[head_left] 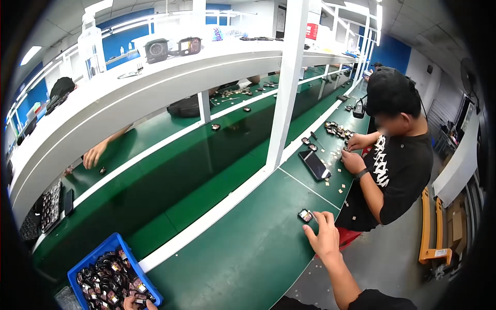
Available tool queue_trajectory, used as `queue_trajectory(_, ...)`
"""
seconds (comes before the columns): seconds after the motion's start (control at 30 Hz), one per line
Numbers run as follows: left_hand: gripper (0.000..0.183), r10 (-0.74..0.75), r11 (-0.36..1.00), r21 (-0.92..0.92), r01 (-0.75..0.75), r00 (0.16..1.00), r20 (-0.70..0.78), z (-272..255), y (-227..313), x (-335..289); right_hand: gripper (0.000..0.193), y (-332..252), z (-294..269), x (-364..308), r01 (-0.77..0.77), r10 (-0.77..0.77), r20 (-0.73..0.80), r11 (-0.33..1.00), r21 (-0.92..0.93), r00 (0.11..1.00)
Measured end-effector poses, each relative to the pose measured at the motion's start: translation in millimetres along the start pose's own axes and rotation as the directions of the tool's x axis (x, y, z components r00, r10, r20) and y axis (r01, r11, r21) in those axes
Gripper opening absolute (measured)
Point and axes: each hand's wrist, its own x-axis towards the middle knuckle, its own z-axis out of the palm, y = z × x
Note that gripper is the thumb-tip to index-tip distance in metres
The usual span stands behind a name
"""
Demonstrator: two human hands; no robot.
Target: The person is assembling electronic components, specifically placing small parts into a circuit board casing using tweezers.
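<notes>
Spanning bench, hands apart, left one cropped over bin, grip unclear.

Green workbench with a blue bin, dark phone and small black modules on top

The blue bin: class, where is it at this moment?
In the head view, the blue bin is at the lower left, beside the white rail, with the person's left hand at its near end.
</notes>
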Motion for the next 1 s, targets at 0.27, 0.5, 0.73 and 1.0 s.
queue_trajectory(0.27,0.046,-0.037,0.998,0.048,0.035,0.998,0.042,-1.9,3.2,-3.4,0.021,-20.7,28.1,-5.2,0.132,-0.165,0.182,0.974,0.183,0.969)
queue_trajectory(0.5,0.042,0.288,0.934,0.247,-0.257,0.953,-0.098,-2.3,40.9,-13.4,0.043,-86.5,27.1,-59.5,0.293,-0.628,0.287,0.655,0.696,0.723)
queue_trajectory(0.73,0.071,-0.127,0.292,-0.693,0.66,0.745,0.655,51.4,82.1,-82.1,0.051,-120.9,39.1,-102.4,-0.068,-0.664,0.279,0.326,0.943,0.693)
queue_trajectory(1.0,0.068,-0.138,0.425,-0.592,0.685,0.695,0.705,64.7,57.0,-98.5,0.057,-119.1,57.5,-116.2,-0.209,-0.754,0.306,0.225,0.952,0.582)
